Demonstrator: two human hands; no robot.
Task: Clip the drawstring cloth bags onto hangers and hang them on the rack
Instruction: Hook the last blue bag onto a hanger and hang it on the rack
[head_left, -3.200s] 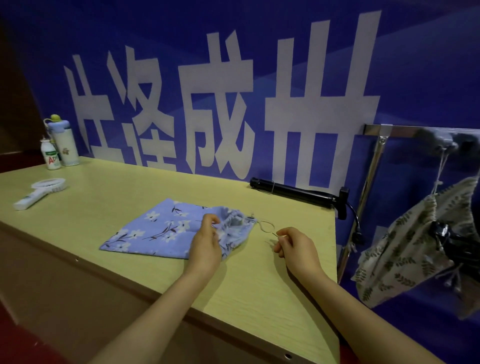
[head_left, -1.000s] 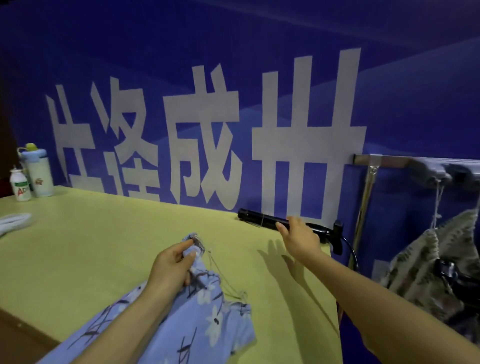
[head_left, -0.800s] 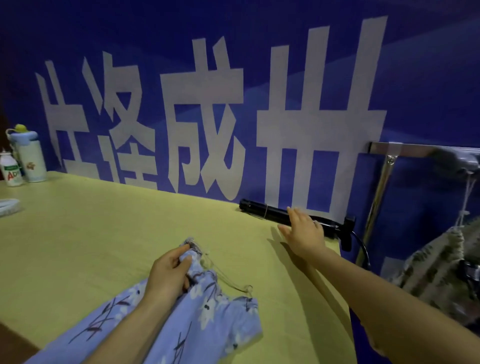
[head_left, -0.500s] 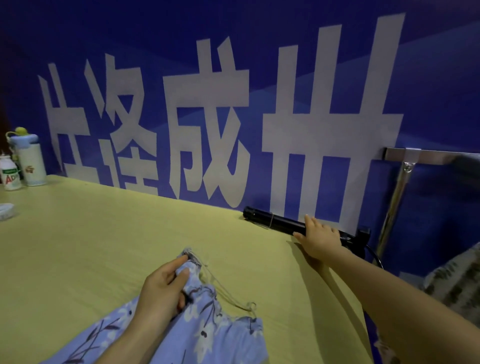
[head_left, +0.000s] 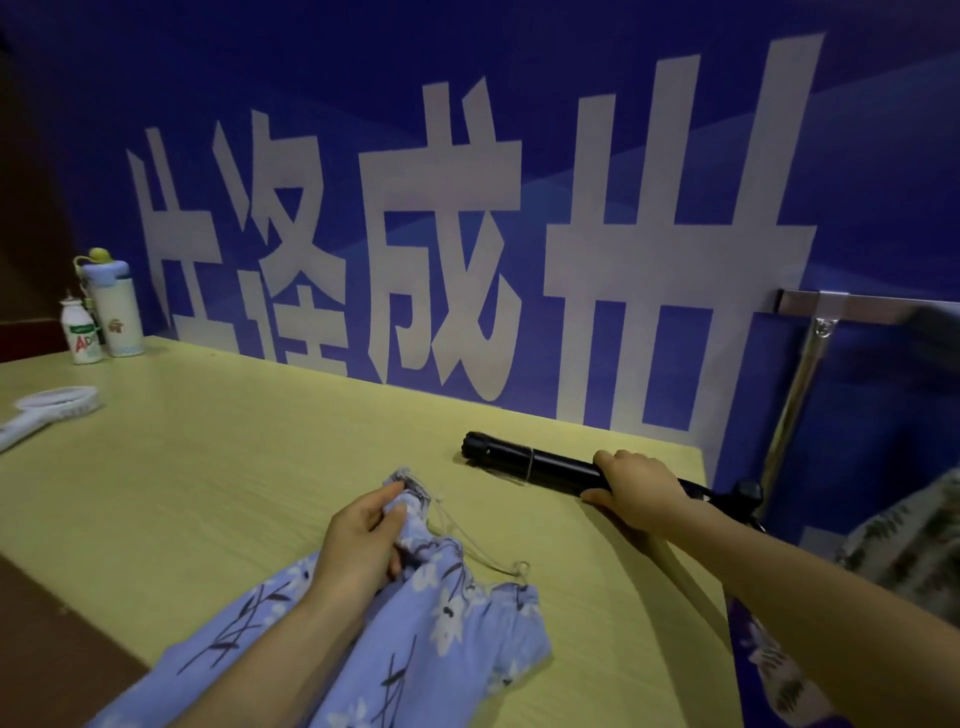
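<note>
Fingers (head_left: 388, 489) of the left hand (head_left: 358, 551) pinch the bunched mouth of the blue bag (head_left: 447, 629), which lies on the tabletop (head_left: 208, 467) near its front edge. The right hand (head_left: 636, 488) is curled round a black bar (head_left: 519, 462) (probably the hanger) lying near the rack (head_left: 800, 395). Likely trouble: the pinch takes little cloth, so a lift may let the bag slip, and the slack drawstring (head_left: 467, 551) could catch on the bar.
</note>
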